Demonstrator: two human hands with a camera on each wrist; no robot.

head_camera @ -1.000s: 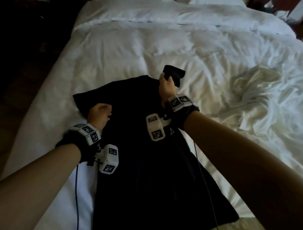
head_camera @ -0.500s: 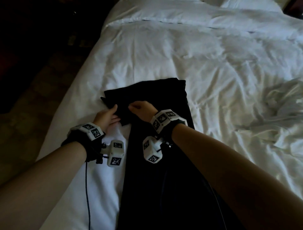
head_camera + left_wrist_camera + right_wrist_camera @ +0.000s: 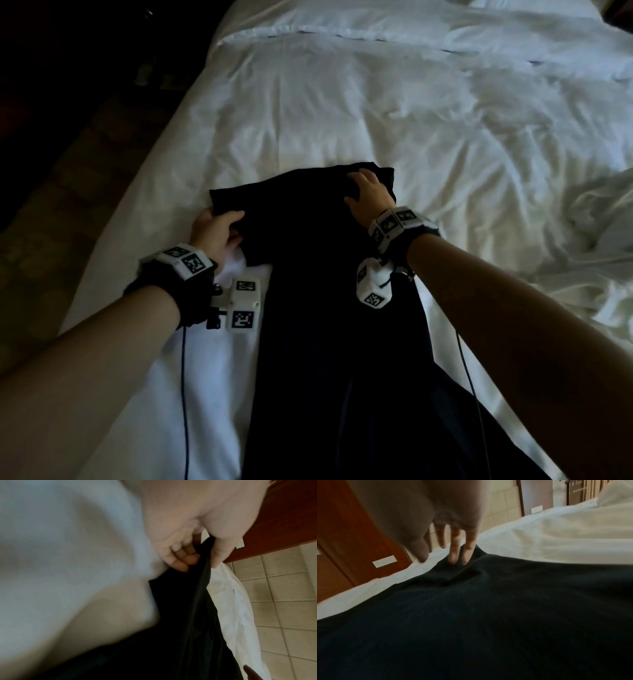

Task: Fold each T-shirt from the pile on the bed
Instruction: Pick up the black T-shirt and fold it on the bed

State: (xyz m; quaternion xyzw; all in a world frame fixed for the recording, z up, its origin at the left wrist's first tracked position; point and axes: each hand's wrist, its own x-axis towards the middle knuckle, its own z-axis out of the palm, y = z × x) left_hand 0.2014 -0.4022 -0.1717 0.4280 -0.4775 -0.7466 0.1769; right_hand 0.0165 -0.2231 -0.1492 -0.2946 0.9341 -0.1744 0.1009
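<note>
From my remote seat, nearest the camera: one black T-shirt (image 3: 329,342) lies lengthwise on the white bed (image 3: 342,113), its hem toward me. Half a second ago both of my hands sat together at the left sleeve; now they have parted. My left hand (image 3: 215,229) pinches the edge of the left sleeve (image 3: 233,202), thumb on top and fingers curled beneath, as the left wrist view confirms. My right hand (image 3: 368,193) has moved to the far right shoulder and rests there with fingers (image 3: 467,550) straight, pressing the cloth flat and gripping nothing. A second ago the right sleeve was lifted; it now lies folded in, leaving a straight right side. I judge the right fold done and the left about to follow, with the lengthwise folds still ahead. Farther off to the right, one heap of crumpled white cloth (image 3: 606,219) lies; I cannot count garments in it.
</note>
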